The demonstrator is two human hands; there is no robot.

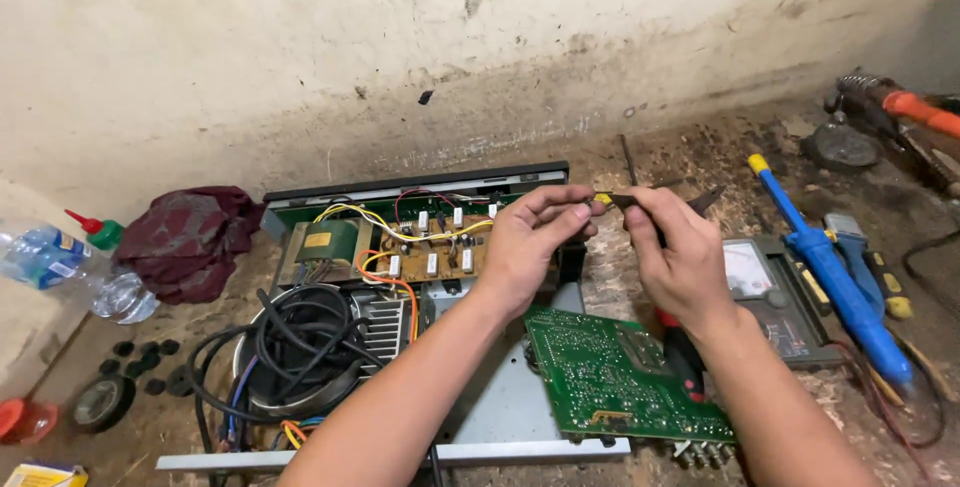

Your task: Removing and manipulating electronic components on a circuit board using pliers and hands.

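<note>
From the far left I see a clear plastic bottle [75, 272], a green glue bottle with a red tip [100, 232] and a dark red rag [190, 240], all well apart from the work. Next comes the opened amplifier chassis [500, 407]: its cover is off, so the transformer [325, 244], the brown circuit board [432, 252] with yellow and orange wires, and a coil of black cable [290, 347] lie bare. A green circuit board [615, 377] lies loose and tilted at the chassis's right edge, which I judge as lifted out already.

My left hand [530, 247] pinches a small yellow-tipped part [603, 199] at its fingertips, above the chassis. My right hand [680, 257] is closed around dark pliers [640, 203], whose tips meet that part. I judge the work mid-way; nothing is closed up.

Rightward lie an analogue multimeter [770, 292], a blue soldering tool [830, 277] and an orange-handled tool [915, 107]. Nothing blocks the hands; the cable coil crowds the chassis's left.
</note>
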